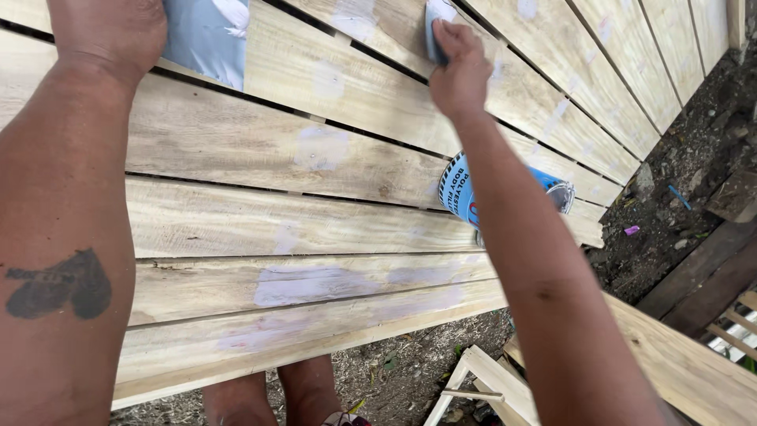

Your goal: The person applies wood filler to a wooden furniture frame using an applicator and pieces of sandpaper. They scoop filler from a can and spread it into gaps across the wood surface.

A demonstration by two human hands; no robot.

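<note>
- Spreading pale filler over a slatted wooden panel (236, 146) looks to be the step in hand, judging by the whitish patches already dotted along its planks.
- At about 12 o'clock the right hand (457, 67) is closed around a small flat grey spreader (438, 28), its fingers curled over the blade and pressing it to a plank.
- At about 11 o'clock the left hand (110, 28) rests on a grey-blue sheet (206, 35) lying on the planks; most of that hand is cut off by the frame edge, so whether it grips the sheet or only presses on it cannot be told.
- Just right of centre, toward 3 o'clock, a blue filler tin (465, 189) sits on the panel, partly hidden behind the right forearm, with its open rim showing past the arm.
- Bare soil with scraps lies at 3 o'clock, beside dark planks, and pale timber offcuts lie at 5 o'clock.
- As a judgement, the next move calls for steady, flat pressure on the spreader, drawn along the grain, so the filler seats in the flaw and feathers out thin.
</note>
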